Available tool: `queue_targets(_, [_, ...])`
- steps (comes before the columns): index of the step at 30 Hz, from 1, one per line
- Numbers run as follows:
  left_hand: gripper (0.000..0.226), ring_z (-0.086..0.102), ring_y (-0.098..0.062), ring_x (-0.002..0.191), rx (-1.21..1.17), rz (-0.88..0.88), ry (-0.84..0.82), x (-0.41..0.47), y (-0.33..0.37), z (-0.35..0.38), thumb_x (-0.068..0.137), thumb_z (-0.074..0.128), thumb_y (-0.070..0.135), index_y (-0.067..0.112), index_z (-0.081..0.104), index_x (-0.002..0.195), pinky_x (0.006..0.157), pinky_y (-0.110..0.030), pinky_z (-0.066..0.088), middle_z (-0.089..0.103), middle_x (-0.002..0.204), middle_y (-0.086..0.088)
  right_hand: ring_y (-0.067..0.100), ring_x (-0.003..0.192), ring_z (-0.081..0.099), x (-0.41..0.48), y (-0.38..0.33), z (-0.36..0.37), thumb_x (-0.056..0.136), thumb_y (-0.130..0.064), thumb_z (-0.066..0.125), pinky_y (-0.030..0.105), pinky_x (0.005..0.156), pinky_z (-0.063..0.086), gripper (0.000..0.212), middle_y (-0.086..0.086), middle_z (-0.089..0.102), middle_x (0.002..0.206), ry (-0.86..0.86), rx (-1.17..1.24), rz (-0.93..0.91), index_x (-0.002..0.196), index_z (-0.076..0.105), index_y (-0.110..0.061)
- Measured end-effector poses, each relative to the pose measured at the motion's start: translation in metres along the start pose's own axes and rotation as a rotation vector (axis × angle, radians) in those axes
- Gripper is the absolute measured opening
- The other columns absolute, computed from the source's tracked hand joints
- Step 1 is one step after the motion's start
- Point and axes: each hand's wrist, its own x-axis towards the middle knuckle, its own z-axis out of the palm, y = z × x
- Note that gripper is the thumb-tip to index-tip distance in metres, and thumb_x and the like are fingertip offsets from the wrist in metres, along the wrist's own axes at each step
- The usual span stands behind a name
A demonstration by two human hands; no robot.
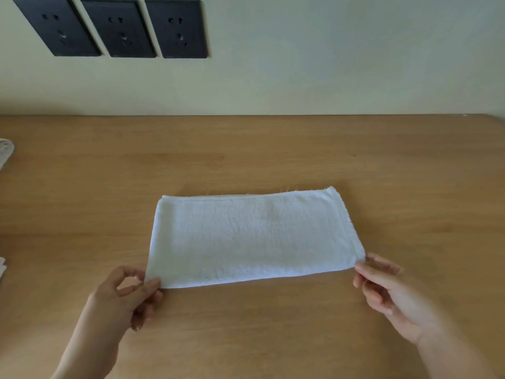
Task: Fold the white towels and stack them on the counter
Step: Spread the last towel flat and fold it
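Observation:
A white towel (254, 236), folded into a long rectangle, lies flat in the middle of the wooden counter (273, 149). My left hand (128, 294) pinches its near left corner between thumb and fingers. My right hand (388, 288) pinches the near right corner. Both near corners sit slightly lifted at my fingertips; the far edge rests on the wood.
Bits of other white cloth (5, 151) show at the far left edge of the counter, with another scrap (2, 266) lower down. A pale wall rises behind the counter with three black sockets (117, 28) at the upper left.

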Motion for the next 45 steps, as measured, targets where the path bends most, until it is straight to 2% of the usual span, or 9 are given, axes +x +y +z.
queue_targets(10, [0.020,0.060,-0.021,0.041,-0.049,-0.045,0.049,0.006,0.001,0.001,0.095,0.057,0.004,-0.010,0.062,0.082,0.040,-0.024,0.052,0.066,0.058,-0.020,0.020,0.050,0.061,0.006,-0.004,0.007,0.088,-0.015,0.064,0.028,0.045,0.050,0.022,0.028,0.070,0.079,0.132,-0.217,-0.040,0.090,0.059,0.006])
queue_targets(18, [0.019,0.062,-0.027,0.048,0.157,0.034,0.163,0.006,-0.006,0.005,0.095,0.061,0.012,-0.002,0.066,0.082,0.060,-0.043,0.059,0.068,0.057,-0.014,0.020,0.047,0.061,0.008,-0.002,0.010,0.088,-0.012,0.067,0.029,0.041,0.050,0.026,0.027,0.068,0.073,0.278,-0.242,-0.011,0.097,0.059,0.012])
queue_targets(21, [0.021,0.061,-0.030,0.070,0.560,0.206,0.282,-0.003,0.005,0.004,0.091,0.066,0.025,0.008,0.056,0.095,0.064,-0.040,0.047,0.068,0.074,-0.009,0.029,0.068,0.066,0.001,-0.003,0.020,0.087,-0.032,0.069,0.039,0.058,0.050,0.040,0.015,0.069,0.080,0.428,-0.759,-0.095,0.108,0.054,-0.001])
queue_targets(23, [0.025,0.055,-0.031,0.083,0.724,0.483,0.404,-0.010,0.014,0.017,0.088,0.067,0.024,0.008,0.055,0.102,0.073,-0.042,0.043,0.061,0.090,-0.010,0.035,0.094,0.060,-0.010,0.002,0.047,0.092,-0.034,0.060,0.041,0.076,0.046,0.036,0.013,0.065,0.097,0.621,-1.117,-0.466,0.112,0.056,-0.005])
queue_targets(28, [0.046,0.051,-0.036,0.128,0.977,0.887,0.117,-0.014,-0.017,0.089,0.096,0.040,0.031,0.007,0.054,0.132,0.104,-0.044,0.037,0.054,0.136,-0.016,0.027,0.133,0.047,-0.025,0.064,0.152,0.096,-0.027,0.038,0.037,0.109,0.031,0.047,0.010,0.049,0.144,0.144,-1.190,-1.045,0.135,0.053,-0.005])
queue_targets(33, [0.067,0.005,-0.026,0.151,1.083,0.786,0.184,0.003,-0.050,0.072,0.100,0.021,0.050,0.015,0.012,0.157,0.120,-0.045,0.010,0.005,0.164,-0.013,0.029,0.148,0.015,-0.008,0.097,0.106,0.094,-0.061,0.023,0.047,0.116,0.016,0.079,0.012,0.013,0.161,0.162,-1.578,-0.866,0.153,0.021,-0.008])
queue_targets(38, [0.070,0.009,-0.029,0.151,1.077,0.742,0.208,0.005,-0.047,0.073,0.099,0.025,0.047,0.005,0.017,0.155,0.118,-0.046,0.015,0.008,0.163,-0.017,0.047,0.131,0.041,-0.007,0.066,0.048,0.094,-0.066,0.011,0.061,0.105,0.031,0.094,0.033,0.042,0.141,0.539,-1.499,-0.556,0.138,0.036,0.014])
queue_targets(42, [0.068,0.012,-0.031,0.150,1.110,0.821,0.194,0.011,-0.037,0.089,0.099,0.029,0.043,0.002,0.021,0.153,0.118,-0.049,0.018,0.013,0.161,-0.020,0.024,0.148,0.015,-0.002,0.055,0.101,0.100,-0.051,0.022,0.045,0.116,0.014,0.067,0.007,0.020,0.160,0.116,-1.492,-0.939,0.151,0.027,-0.008])
queue_targets(45, [0.072,0.006,-0.029,0.151,1.135,0.770,0.187,0.018,-0.037,0.083,0.099,0.024,0.052,0.008,0.016,0.155,0.118,-0.050,0.016,0.007,0.163,-0.017,0.018,0.150,0.005,0.022,0.062,0.084,0.097,-0.061,0.004,0.043,0.117,0.011,0.075,0.002,0.011,0.162,0.106,-1.544,-0.772,0.154,0.018,-0.014])
